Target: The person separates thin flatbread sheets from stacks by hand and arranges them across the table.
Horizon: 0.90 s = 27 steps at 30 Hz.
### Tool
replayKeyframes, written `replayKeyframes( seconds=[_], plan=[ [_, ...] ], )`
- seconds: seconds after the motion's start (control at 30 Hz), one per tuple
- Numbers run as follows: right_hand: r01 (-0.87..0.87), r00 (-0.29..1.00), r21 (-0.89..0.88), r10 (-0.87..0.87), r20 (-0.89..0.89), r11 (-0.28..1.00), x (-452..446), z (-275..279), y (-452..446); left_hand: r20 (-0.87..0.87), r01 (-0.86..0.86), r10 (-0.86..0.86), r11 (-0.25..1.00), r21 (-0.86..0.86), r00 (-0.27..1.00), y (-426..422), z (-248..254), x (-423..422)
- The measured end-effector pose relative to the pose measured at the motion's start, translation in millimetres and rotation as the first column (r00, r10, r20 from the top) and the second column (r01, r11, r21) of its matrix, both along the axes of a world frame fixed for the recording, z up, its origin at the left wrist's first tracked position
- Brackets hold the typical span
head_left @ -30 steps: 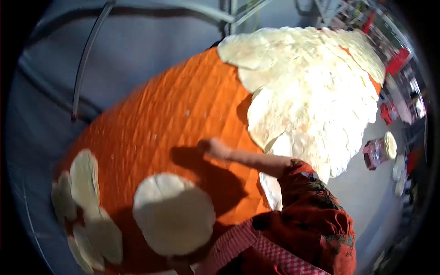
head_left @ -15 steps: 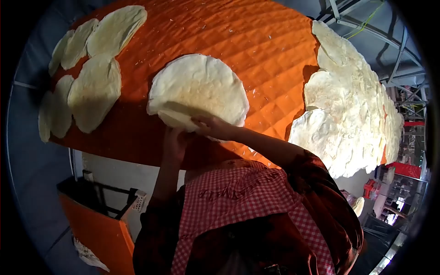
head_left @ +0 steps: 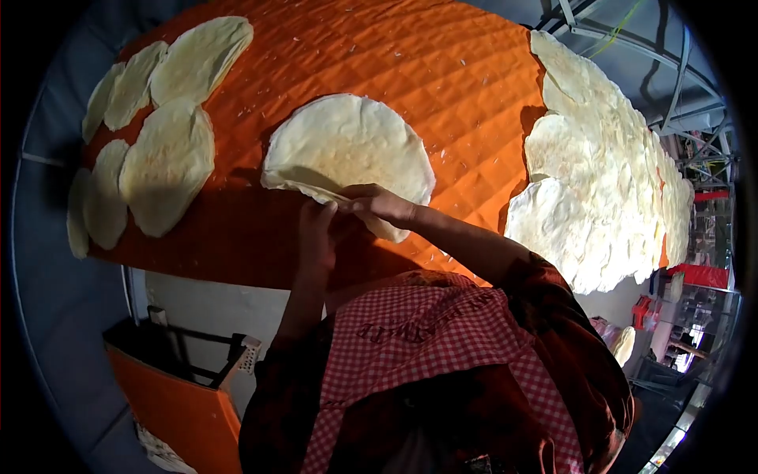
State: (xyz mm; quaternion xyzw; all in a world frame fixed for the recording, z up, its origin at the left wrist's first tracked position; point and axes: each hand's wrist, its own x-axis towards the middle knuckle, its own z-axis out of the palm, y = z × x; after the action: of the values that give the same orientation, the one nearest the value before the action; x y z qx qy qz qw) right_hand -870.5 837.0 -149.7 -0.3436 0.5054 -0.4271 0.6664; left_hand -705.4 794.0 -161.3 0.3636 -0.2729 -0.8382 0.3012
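A round, pale flatbread (head_left: 355,146) lies in front of me on the quilted orange cloth (head_left: 466,118). Its near edge is lifted and folded over towards the middle. My right hand (head_left: 380,205) pinches that edge from above, fingers closed on it. Just left of it, my left hand (head_left: 317,229) grips the same edge from below, thumb up against the fold; its other fingers are partly hidden in shadow. Between the two hands the bread bends, and a flap of it hangs down beneath my right hand.
Several flatbreads (head_left: 167,170) lie at the left side of the cloth. A large overlapping spread of flatbreads (head_left: 592,182) covers the right side. Below the table's left edge stands an orange-covered chair (head_left: 170,399). Metal frame bars (head_left: 683,71) rise at the far right.
The folded near edge has been rolled tighter, and its left part now forms a narrow lip. My hands have shifted slightly right and up. The view has tilted a little.
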Motion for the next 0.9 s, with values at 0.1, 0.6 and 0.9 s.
replayKeyframes(
  seconds=[0.1,0.6,0.9],
  plan=[
    [0.016,0.998,0.138,-0.008,-0.062,0.99,-1,15,-1,0.036,-0.004,0.004,1.0,-0.019,0.999,1,1,-1],
    [-0.334,0.894,-0.102,0.28,-0.35,0.937,-22,2,8,0.082,-0.025,0.031,0.997,-0.073,0.996,9,1,-1],
    [-0.328,0.891,-0.171,0.243,-0.384,0.929,-30,-28,26,0.151,-0.023,0.03,0.999,-0.048,0.988,12,2,-5]
  ],
)
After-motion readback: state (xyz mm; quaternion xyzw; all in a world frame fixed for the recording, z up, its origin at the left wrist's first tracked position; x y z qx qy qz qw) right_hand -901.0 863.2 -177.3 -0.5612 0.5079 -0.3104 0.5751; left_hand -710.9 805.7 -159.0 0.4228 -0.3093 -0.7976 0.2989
